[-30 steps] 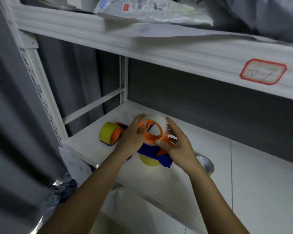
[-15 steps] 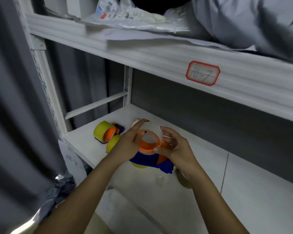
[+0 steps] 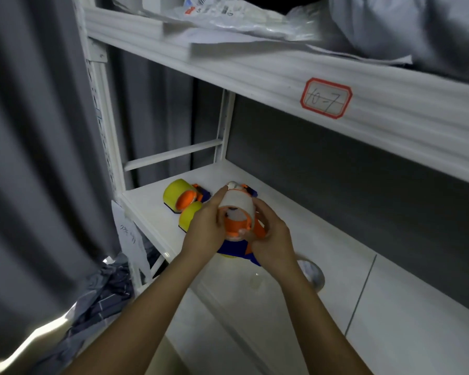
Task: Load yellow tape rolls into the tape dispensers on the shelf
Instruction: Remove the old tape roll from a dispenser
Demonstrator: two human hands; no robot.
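Both hands meet above the lower shelf [image 3: 336, 266], working one dispenser [image 3: 237, 228] (orange hub, blue body below); a pale roll [image 3: 237, 203] sits around the hub, its colour washed out by glare, so yellow cannot be confirmed. Left hand [image 3: 205, 228] curled around the roll's left side, thumb up by the top edge; right hand [image 3: 272, 239] curled around the right side of the dispenser, fingertips at the orange rim; both grips closed on the piece, held just clear of the shelf surface.

Behind the left hand, near the shelf's left end: a dispenser with a yellow roll [image 3: 175, 192] already mounted; a second yellow roll [image 3: 188, 216] just beside it, partly hidden by the left hand. A clear tape roll [image 3: 313, 274] lies flat on the shelf by the right wrist.

Upper shelf edge carries a red-bordered label [image 3: 326, 98] reading 10-7; plastic bags [image 3: 228, 12] lie on top; grey curtain [image 3: 33, 131] at left.
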